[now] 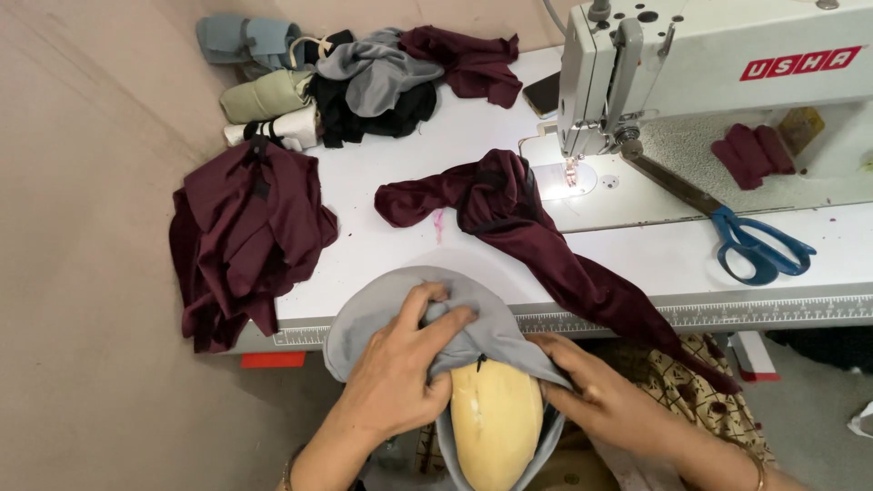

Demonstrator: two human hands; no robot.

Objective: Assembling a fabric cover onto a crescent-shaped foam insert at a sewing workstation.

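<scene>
Grey fabric (400,314) bunched over a tan foam cup (496,423), at the near table (637,259) edge, in the lap. Left hand (400,377) clamped on a fold of the fabric, fingers closed; right hand (600,391) pinching its hem at the cup's side. Fabric likely light, limp, a bit slippery; cup soft but shape-holding: best gripped at hems, not mid-panel. Beyond: maroon cloth (509,218) trailing under the sewing machine (709,73), blue scissors (759,247) right, maroon pile (245,236) left.

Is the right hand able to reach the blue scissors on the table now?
Probably not at once: the right hand grips the grey fabric. The table toward the blue scissors looks unobstructed.
</scene>
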